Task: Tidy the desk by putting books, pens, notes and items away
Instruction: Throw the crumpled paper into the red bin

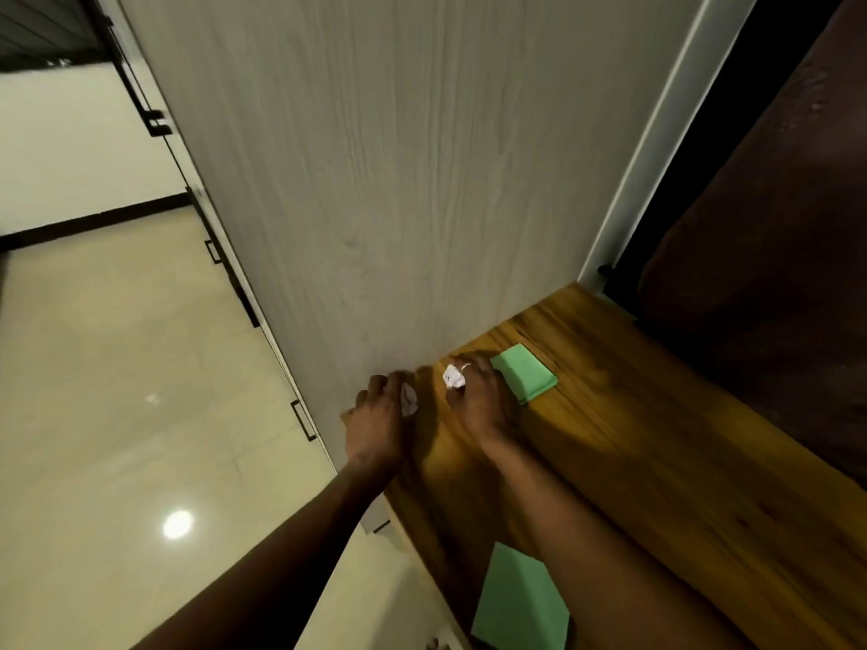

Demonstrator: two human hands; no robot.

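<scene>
My left hand is at the near left corner of the bench, fingers curled round a crumpled white scrap that shows on the hand's inner side. The picture is blurred there, so I cannot tell how much of the scrap is inside the fist. My right hand lies just beside it, knuckles up on the wood, and pinches a second crumpled scrap at its fingertips. A pale ring sits on one of its fingers. The two hands are close but apart, with a strip of bare wood between them.

Just past my right hand, touching its far edge, a green pad lies flat on the bench. Nearer to me, partly under my right forearm, a green sheet lies at the bench's left edge. I cannot tell whether it is a single sheet or a book cover.

Straight ahead of both hands a grey wood-grain panel rises from the bench. Left of my left hand the glossy cream floor drops away, with a row of black drawer handles along the cabinet front. Right of my right hand, beyond the bench, a dark brown surface stands in shadow.
</scene>
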